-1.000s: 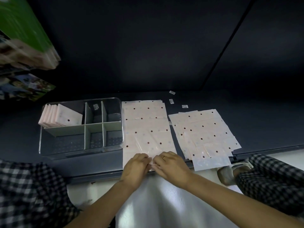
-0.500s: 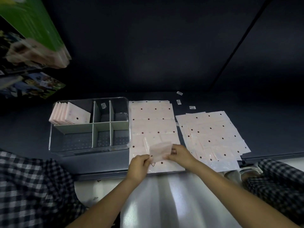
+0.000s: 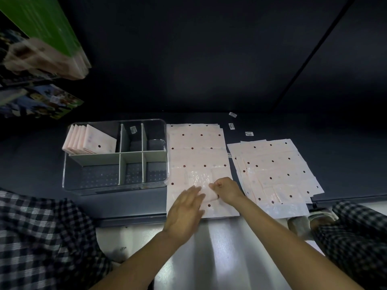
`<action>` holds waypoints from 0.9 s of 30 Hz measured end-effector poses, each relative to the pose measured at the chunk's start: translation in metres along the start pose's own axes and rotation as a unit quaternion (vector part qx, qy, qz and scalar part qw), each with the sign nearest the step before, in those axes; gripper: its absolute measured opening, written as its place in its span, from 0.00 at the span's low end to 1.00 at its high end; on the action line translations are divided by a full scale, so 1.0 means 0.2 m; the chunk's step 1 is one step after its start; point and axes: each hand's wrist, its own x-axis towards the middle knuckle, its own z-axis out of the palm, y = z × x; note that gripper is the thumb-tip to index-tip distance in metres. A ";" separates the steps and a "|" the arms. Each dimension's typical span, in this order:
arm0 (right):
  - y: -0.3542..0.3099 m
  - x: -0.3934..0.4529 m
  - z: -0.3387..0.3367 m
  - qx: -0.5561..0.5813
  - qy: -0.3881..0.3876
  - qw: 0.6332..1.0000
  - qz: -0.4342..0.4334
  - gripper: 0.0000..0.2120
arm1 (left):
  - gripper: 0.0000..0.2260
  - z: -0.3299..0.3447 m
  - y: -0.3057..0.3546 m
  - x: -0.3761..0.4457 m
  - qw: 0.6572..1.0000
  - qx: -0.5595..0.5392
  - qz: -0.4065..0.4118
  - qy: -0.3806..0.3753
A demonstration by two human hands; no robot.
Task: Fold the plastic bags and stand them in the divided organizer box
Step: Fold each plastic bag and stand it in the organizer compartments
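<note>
Head view, looking down at a dark work surface (image 3: 272,122) and a person's two bare forearms.

The right hand (image 3: 227,190) pinches a small clear plastic bag (image 3: 199,181) by its near right edge, fingers curled round the film. Half a second ago both hands held this bag raised above the sheet; now it lies lower, against the pink dotted sheet (image 3: 196,151) beneath it. The left hand (image 3: 185,208) has let go: it is open, fingers straight and together, palm down, sweeping over the near left part of the bag, slightly blurred by motion. This looks like the pressing stroke of a fold, with the right hand anchoring and the left flattening the crease.

Beyond and to the left of the left hand stands the clear divided organizer box (image 3: 69,176). Its far-left compartment holds a row of folded bags (image 3: 88,141) standing on edge and leaning; the other compartments look unfilled, apart from a small label (image 3: 133,129) in one at the back.

To the right of the right hand lies a fanned pile of unfolded bags (image 3: 276,170), well apart from the box. Judging by that pile, most of the work remains, and the bag in hand needs more folding before it can stand in a compartment.
</note>
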 end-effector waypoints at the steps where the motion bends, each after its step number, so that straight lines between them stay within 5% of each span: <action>1: 0.00 0.00 0.00 -0.003 0.001 1.000 0.000 0.23 | 0.25 0.01 -0.02 -0.01 0.997 0.048 0.027 -0.046; 5: -0.01 0.01 0.00 0.000 0.004 1.000 0.010 0.23 | 0.32 0.01 -0.10 -0.01 0.980 0.136 0.052 -0.138; 9: -0.02 -0.05 0.02 -0.008 0.057 0.998 -0.014 0.11 | 0.33 -0.02 -0.17 0.01 0.960 0.184 0.082 -0.193; 12: 0.04 -0.16 0.07 -0.138 0.214 0.947 -0.195 0.11 | 0.33 -0.03 -0.19 0.03 0.955 0.200 0.087 -0.203; 16: 0.17 -0.24 0.15 -0.310 0.159 0.845 -0.406 0.19 | 0.34 -0.03 -0.19 0.03 0.953 0.204 0.087 -0.208; 18: 0.25 -0.25 0.14 -0.379 0.173 0.806 -0.421 0.23 | 0.34 -0.03 -0.19 0.03 0.954 0.198 0.091 -0.206; 22: 0.34 -0.26 0.08 -0.431 0.185 0.785 -0.404 0.26 | 0.34 -0.07 -0.26 0.02 0.956 0.172 0.106 -0.212; 27: 0.26 -0.25 0.04 -0.391 0.196 0.798 -0.415 0.16 | 0.32 -0.13 -0.35 -0.01 0.953 0.164 0.121 -0.223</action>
